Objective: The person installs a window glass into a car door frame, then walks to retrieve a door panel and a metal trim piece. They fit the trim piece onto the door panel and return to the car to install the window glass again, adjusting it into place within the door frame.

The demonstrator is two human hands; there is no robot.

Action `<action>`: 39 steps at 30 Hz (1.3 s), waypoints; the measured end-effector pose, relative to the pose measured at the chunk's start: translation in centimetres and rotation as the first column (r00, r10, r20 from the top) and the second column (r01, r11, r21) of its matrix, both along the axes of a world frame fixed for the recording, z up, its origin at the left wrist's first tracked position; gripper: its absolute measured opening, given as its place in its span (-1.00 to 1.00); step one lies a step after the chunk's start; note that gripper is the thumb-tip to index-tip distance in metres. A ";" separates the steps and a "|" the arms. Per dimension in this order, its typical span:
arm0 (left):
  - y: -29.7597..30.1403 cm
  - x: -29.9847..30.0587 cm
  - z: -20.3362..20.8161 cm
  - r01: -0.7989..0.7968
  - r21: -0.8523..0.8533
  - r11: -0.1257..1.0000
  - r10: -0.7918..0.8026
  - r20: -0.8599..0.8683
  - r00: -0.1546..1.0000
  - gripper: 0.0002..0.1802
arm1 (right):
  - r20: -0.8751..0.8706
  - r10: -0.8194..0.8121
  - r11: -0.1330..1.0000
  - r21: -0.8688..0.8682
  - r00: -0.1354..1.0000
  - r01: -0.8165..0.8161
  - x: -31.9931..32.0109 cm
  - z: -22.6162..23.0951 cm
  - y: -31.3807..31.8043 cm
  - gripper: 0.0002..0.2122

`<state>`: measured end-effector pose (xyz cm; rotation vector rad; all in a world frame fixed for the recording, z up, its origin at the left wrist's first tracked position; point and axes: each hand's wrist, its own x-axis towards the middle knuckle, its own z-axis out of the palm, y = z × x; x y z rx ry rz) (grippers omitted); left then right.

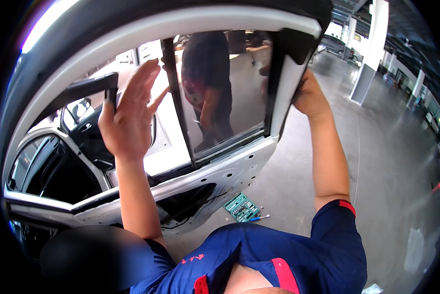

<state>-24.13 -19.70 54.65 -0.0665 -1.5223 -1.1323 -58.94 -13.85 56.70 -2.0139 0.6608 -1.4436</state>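
Note:
A white car door [249, 156] stands in front of me, its inner panel bare metal with holes. Dark tinted glass [244, 93] fills the rear part of its window frame, and a reflected figure shows in it. My left hand [134, 110] is raised at the open front part of the window, fingers stretched, beside the black upright divider bar [178, 100]. I cannot tell whether its fingertips touch the bar. At the door's right edge, my right hand [310, 95] is wrapped round the frame. Its fingers are mostly hidden behind the frame, with dark finger shapes faintly visible through the glass.
On the grey floor [298, 196] below the door lies a green tool case [241, 208] with sockets, a blue-handled tool [259, 217] beside it. Another car door [58, 166] is at left. White pillars [369, 59] and parked cars stand to the right.

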 end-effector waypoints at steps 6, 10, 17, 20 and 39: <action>-1.9 -1.4 2.6 0.107 0.154 0.982 -0.132 0.169 0.977 -0.16 | -0.009 0.065 0.997 -0.039 0.998 -0.065 0.1 0.3 1.1 -0.27; -6.9 2.4 5.4 0.122 -0.096 0.988 -0.084 0.332 0.940 -0.39 | -0.033 0.062 0.995 -0.078 0.998 -0.064 0.6 0.3 0.5 -0.37; -6.3 0.5 3.4 -0.631 0.166 0.757 0.648 -0.072 0.758 -0.52 | -0.025 0.022 1.000 -0.011 0.999 -0.022 -0.8 0.0 0.7 -0.36; -3.8 -2.3 0.2 -0.286 0.076 0.955 0.285 0.025 0.958 -0.47 | 0.006 0.040 0.999 0.002 0.999 -0.040 -0.4 0.0 0.8 -0.38; 5.2 -6.8 2.8 -0.292 0.390 0.873 0.381 -0.174 0.908 -0.32 | -0.007 -0.049 0.999 0.022 0.999 0.049 -1.7 -0.9 -0.3 -0.39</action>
